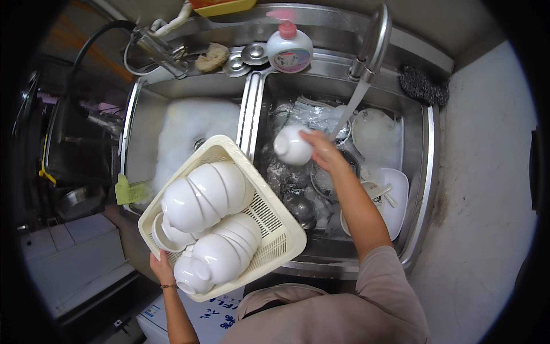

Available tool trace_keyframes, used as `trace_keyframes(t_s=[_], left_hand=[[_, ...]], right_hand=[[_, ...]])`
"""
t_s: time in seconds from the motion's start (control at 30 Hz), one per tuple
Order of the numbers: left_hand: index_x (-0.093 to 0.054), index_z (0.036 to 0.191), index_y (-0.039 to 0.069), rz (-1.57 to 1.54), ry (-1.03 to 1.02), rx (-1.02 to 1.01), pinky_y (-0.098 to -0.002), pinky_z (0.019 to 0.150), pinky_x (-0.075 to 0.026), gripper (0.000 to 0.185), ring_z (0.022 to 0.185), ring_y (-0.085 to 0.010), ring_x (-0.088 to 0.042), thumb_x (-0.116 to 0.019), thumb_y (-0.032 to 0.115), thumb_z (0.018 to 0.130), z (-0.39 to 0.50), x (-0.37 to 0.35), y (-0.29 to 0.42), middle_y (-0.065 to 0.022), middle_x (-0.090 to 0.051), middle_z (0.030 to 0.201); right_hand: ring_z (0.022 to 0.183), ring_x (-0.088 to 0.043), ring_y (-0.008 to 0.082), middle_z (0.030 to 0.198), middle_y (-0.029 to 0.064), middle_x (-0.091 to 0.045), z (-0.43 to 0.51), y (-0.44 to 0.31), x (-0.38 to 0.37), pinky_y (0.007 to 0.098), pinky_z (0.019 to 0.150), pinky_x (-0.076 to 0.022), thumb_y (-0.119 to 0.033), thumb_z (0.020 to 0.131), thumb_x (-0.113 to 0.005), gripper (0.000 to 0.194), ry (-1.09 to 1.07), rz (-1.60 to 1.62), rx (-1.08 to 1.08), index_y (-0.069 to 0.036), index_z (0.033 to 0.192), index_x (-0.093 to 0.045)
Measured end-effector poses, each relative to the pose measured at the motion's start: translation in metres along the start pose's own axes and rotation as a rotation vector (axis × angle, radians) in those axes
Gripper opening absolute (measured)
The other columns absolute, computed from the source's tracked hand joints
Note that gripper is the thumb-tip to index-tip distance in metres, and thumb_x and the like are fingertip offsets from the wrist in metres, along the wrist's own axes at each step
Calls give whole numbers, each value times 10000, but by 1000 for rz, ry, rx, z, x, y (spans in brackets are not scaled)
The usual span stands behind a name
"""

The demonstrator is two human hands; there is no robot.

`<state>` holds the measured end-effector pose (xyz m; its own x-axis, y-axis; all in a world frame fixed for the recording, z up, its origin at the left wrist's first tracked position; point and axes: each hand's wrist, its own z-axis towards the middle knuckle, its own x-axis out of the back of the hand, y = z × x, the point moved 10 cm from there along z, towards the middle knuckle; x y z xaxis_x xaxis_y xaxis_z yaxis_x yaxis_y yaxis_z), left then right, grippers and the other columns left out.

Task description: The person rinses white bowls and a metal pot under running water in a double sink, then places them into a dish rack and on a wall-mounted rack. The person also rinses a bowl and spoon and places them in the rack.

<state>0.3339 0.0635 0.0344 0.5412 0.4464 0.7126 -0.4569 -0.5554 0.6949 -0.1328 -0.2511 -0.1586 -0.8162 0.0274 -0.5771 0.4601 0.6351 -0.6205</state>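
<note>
My left hand [162, 270] grips the near left rim of a cream plastic basket [291, 241], which is tilted over the left basin and the sink divider. Stacks of white bowls [202, 195] lie on their sides in the basket. Over the right basin, my right hand [324, 149] holds a white bowl [293, 144], its foot turned to the left. Water runs from the faucet [378, 38] just beside that hand. Below it, in the water, are a round strainer or pot [320, 180], partly hidden by my arm, and a metal ladle or bowl [300, 210].
Suds [180, 124] fill part of the left basin; a green cloth [131, 191] hangs on its edge. A white tray [397, 202] with utensils and a round plate [374, 133] lie in the right basin. A soap pump bottle [290, 49] and steel scrubber [423, 86] stand behind.
</note>
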Motion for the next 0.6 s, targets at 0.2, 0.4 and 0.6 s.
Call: trace_keyframes(t_s=[0.2,0.4,0.6], left_hand=[[-570,962,-58,-59,41,20,-283,682,-453,227,749,-137,-553,-571,144,859,-2,-3,8,-91,-625,858],[-583,869,-17,-72,76,65,-306,614,-446,194,668,-136,-538,-606,170,824,-6,-2,5,-66,-613,742],[-592,896,-17,-97,120,40,-345,648,-473,236,716,-242,-620,-634,192,795,-8,2,10,-155,-643,796]], right_hand=[[1046,-537,308,1140,135,-559,-36,-51,60,481,891,-430,-393,818,-604,520,234,519,154,-20,1167,-503],[1125,-498,310,1225,131,-523,-100,-77,18,510,985,-362,-412,853,-565,477,98,344,103,-76,1189,-515],[1040,-556,222,1120,76,-577,-167,-142,-94,383,907,-449,-316,791,-628,472,120,-217,204,-42,1158,-512]])
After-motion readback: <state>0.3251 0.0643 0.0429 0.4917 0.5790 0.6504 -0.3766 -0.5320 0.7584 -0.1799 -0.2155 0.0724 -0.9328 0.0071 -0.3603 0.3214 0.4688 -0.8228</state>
